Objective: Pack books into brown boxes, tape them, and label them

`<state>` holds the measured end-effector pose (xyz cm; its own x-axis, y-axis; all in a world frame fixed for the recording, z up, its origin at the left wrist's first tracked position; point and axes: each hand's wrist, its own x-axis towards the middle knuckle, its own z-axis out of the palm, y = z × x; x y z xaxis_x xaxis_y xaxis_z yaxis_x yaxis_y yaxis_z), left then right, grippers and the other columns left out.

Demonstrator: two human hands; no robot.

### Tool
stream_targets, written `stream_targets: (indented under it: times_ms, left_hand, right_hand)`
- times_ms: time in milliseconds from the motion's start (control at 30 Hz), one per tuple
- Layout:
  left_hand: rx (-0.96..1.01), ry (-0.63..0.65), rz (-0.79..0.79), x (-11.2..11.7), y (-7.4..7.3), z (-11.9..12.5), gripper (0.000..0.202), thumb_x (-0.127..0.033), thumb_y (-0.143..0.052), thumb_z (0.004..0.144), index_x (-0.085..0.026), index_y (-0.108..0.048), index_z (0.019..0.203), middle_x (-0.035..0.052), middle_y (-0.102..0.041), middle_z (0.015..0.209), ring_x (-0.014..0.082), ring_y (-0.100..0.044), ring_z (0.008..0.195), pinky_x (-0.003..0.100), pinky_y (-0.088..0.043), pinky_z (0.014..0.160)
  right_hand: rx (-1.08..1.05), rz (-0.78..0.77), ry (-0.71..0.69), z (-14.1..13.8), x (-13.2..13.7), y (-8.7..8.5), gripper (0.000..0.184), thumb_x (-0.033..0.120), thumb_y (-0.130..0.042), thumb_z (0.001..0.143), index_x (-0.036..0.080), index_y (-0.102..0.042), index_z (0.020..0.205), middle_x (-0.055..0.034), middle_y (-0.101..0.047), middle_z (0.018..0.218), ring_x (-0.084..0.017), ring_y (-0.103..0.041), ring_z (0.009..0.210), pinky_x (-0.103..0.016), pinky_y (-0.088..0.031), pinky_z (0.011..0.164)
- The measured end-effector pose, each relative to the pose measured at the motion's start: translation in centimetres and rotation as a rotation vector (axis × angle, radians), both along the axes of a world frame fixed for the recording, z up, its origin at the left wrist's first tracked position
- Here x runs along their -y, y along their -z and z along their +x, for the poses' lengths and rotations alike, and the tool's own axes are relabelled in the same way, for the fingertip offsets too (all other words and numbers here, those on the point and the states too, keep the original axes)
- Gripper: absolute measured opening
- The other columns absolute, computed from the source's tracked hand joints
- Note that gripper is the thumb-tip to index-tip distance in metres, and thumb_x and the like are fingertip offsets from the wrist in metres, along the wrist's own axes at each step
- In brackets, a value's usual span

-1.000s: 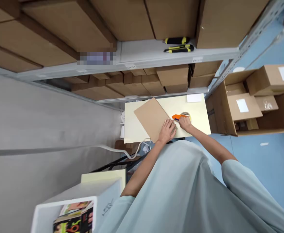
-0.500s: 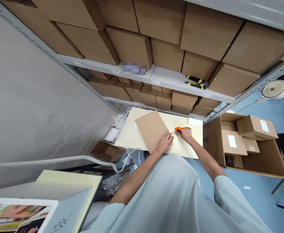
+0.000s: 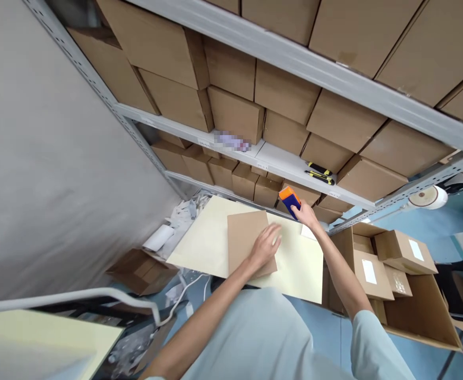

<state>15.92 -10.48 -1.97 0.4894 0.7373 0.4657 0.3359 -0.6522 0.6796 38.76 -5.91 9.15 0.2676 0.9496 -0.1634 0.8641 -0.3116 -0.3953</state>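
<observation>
In the head view, my left hand (image 3: 266, 244) lies over the right side of a brown cardboard box (image 3: 242, 232), its fingers apart and slightly bent. The box rests on a pale yellow work surface (image 3: 203, 237). My right hand (image 3: 306, 213) is closed around an orange and blue tape dispenser (image 3: 290, 199), raised above the far right part of the surface. Its grip is partly hidden by my fingers. Below that hand is a white sheet (image 3: 307, 232).
Cardboard boxes (image 3: 287, 132) fill the rack facing me. Black and yellow utility knives (image 3: 319, 174) lie on its shelf. To the right stands a large open carton (image 3: 421, 311) holding smaller boxes. A fan (image 3: 428, 197) is beyond it, and a white roll (image 3: 158, 237) lies left.
My right hand has lifted the tape dispenser up and away from the surface. The cardboard box has turned straighter, and my left hand's fingers have loosened on it. The view has shifted.
</observation>
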Motion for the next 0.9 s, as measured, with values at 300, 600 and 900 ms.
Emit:
stream_targets:
  times_ms: [300, 600, 900]
  left_hand:
    - [0.238, -0.109, 0.053, -13.8, -15.9, 4.7, 0.028, -0.022, -0.052, 0.107, -0.024, -0.069, 0.13, 0.0097, -0.074, 0.127, 0.0226, -0.075, 0.111, 0.035, -0.062, 0.101]
    - [0.263, -0.188, -0.055, -12.6, -14.3, 3.7, 0.016, -0.023, -0.051, 0.108, -0.022, -0.063, 0.118, 0.0079, -0.072, 0.109, 0.0186, -0.072, 0.086, 0.032, -0.06, 0.08]
    - [0.203, -0.247, -0.341, -5.2, -5.6, 0.0, 0.017, -0.033, -0.052, 0.11, -0.022, -0.065, 0.113, 0.0054, -0.073, 0.096, 0.0174, -0.07, 0.083, 0.03, -0.058, 0.076]
  right_hand:
    - [0.373, 0.116, -0.234, -1.6, -12.2, -9.1, 0.045, 0.028, -0.04, 0.111, 0.006, -0.054, 0.148, -0.0267, -0.071, 0.142, -0.035, -0.065, 0.136, -0.043, -0.041, 0.12]
    - [0.399, -0.005, -0.134, -0.7, -18.2, -8.0, 0.043, 0.024, -0.046, 0.109, 0.006, -0.062, 0.145, -0.0252, -0.068, 0.15, -0.031, -0.06, 0.141, -0.04, -0.039, 0.12]
    - [0.238, 0.368, -0.017, 1.5, -15.8, -3.1, 0.063, 0.035, -0.032, 0.113, 0.0, -0.034, 0.166, -0.0297, -0.046, 0.167, -0.039, -0.041, 0.155, -0.054, -0.031, 0.13]
